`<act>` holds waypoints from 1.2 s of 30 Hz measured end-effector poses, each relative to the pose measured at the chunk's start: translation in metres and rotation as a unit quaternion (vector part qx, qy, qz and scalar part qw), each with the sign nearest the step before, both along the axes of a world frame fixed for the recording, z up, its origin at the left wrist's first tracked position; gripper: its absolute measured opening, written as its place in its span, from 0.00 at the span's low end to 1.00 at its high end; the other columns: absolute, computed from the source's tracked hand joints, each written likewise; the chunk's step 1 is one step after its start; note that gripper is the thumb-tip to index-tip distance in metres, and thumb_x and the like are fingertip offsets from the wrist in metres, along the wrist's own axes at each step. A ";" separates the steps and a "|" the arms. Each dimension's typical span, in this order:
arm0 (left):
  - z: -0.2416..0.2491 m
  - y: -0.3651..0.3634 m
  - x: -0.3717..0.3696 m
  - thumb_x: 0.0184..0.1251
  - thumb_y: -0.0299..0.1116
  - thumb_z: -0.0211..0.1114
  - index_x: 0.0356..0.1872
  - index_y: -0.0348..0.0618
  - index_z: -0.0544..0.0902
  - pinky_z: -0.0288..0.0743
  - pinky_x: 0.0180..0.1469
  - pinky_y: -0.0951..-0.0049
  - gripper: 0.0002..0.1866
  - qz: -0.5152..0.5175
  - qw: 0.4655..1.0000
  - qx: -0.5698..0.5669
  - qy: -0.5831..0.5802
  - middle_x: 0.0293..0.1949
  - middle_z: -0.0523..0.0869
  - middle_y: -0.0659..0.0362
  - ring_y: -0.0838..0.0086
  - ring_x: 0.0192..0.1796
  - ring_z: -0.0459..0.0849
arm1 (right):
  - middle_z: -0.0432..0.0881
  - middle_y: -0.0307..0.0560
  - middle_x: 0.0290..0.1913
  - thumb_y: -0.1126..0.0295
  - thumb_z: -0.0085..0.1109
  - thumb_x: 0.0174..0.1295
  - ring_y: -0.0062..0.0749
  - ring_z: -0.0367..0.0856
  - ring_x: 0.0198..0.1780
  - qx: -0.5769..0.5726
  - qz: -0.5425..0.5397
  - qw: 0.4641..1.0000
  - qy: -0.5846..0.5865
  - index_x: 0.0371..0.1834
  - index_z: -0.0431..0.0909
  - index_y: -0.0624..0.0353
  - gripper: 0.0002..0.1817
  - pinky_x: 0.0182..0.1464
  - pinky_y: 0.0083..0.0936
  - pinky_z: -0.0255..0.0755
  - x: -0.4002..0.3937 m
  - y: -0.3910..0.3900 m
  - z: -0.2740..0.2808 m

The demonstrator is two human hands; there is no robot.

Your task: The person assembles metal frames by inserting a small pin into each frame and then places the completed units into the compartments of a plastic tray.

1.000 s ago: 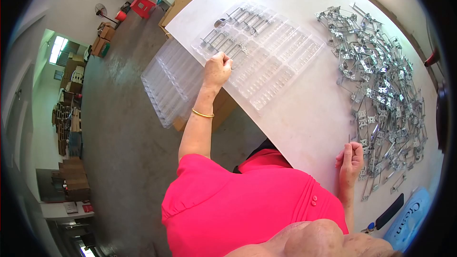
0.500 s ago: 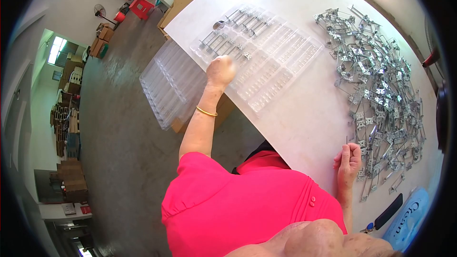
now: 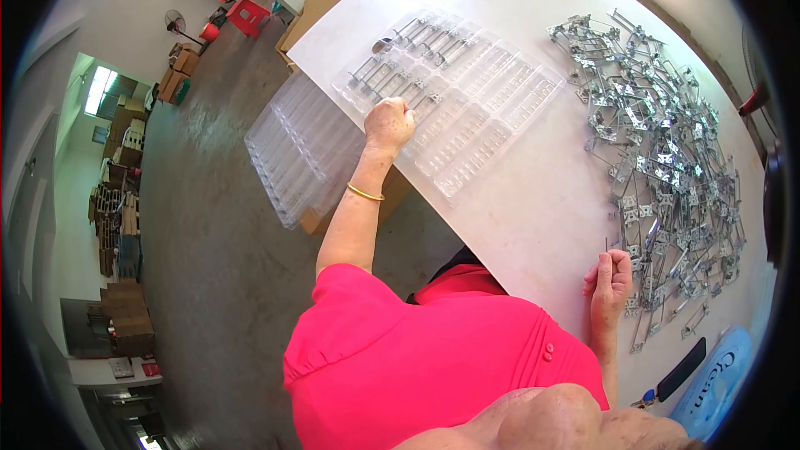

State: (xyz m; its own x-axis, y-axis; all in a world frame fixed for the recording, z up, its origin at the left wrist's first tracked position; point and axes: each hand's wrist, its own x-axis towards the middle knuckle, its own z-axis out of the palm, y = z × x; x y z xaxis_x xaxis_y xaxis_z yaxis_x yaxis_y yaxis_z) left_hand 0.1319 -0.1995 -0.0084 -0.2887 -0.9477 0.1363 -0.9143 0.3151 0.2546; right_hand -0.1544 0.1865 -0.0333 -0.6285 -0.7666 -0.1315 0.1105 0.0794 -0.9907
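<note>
My left hand (image 3: 389, 125), with a gold bangle on its wrist, is closed in a fist at the near edge of a clear plastic tray (image 3: 521, 121). A metal rod with a bracket end (image 3: 432, 98) runs up to its knuckles, but whatever its fingers hold is hidden. Several similar rod-and-bracket parts (image 3: 387, 77) lie side by side in the tray's far left slots. At the table's right side, my right hand (image 3: 612, 283) is closed with a thin metal rod (image 3: 607, 244) sticking up from its fingers, beside a big heap of the metal parts (image 3: 667, 158).
The white table (image 3: 533, 208) carries the tray and heap. Stacked clear trays (image 3: 292, 150) stand against its left edge, by cardboard boxes (image 3: 312, 12). A dark phone-like object (image 3: 682, 369) and a blue "Clean" packet (image 3: 712, 387) lie at the lower right.
My left hand has shifted very slightly right, and its blur has gone. My right hand stays where it was, with the rod in its fingers.
</note>
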 end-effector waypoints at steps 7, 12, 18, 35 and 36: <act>0.005 0.007 0.001 0.63 0.36 0.69 0.35 0.40 0.89 0.83 0.48 0.55 0.10 -0.010 1.000 -0.012 0.024 0.36 0.90 0.46 0.52 0.43 0.90 | 0.75 0.34 0.23 0.68 0.52 0.79 0.13 0.67 0.19 -0.004 0.001 1.000 -0.008 0.44 0.71 0.55 0.05 0.20 0.13 0.61 0.000 0.000 -0.001; 0.013 0.028 -0.007 0.66 0.35 0.67 0.33 0.40 0.85 0.82 0.43 0.54 0.08 -0.036 0.993 -0.086 0.067 0.34 0.89 0.47 0.50 0.40 0.89 | 0.75 0.34 0.23 0.68 0.53 0.79 0.13 0.67 0.19 -0.001 -0.004 1.000 -0.008 0.44 0.71 0.55 0.05 0.20 0.13 0.61 0.000 0.000 -0.001; 0.031 0.116 -0.065 0.64 0.35 0.71 0.21 0.41 0.76 0.71 0.26 0.57 0.16 -0.218 0.946 -0.103 0.216 0.20 0.77 0.47 0.51 0.24 0.79 | 0.75 0.34 0.23 0.67 0.53 0.79 0.13 0.67 0.19 0.004 -0.002 1.000 -0.005 0.44 0.71 0.55 0.05 0.20 0.13 0.61 0.000 0.000 0.000; 0.139 0.249 -0.153 0.60 0.31 0.71 0.23 0.46 0.77 0.57 0.18 0.69 0.11 -0.666 0.571 -0.102 0.470 0.18 0.62 0.66 0.74 0.16 0.67 | 0.72 0.29 0.23 0.70 0.56 0.78 0.09 0.64 0.24 -0.047 -0.011 0.999 0.000 0.42 0.73 0.55 0.04 0.24 0.12 0.58 0.000 0.002 -0.012; 0.150 0.252 -0.155 0.59 0.30 0.71 0.22 0.45 0.76 0.56 0.18 0.69 0.11 -0.670 0.544 -0.091 0.498 0.18 0.63 0.66 0.74 0.17 0.67 | 0.71 0.28 0.23 0.71 0.57 0.77 0.08 0.63 0.25 -0.045 -0.024 0.999 -0.003 0.41 0.73 0.55 0.05 0.26 0.12 0.58 -0.001 0.002 -0.018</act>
State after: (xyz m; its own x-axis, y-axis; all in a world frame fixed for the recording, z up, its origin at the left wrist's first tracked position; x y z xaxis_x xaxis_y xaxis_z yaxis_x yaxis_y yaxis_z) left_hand -0.0230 0.0525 0.1413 -0.3999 0.0769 0.9133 0.7284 0.6315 0.2658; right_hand -0.1551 0.1886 -0.0518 -0.6636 -0.7450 -0.0674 0.1185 -0.0157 -0.9928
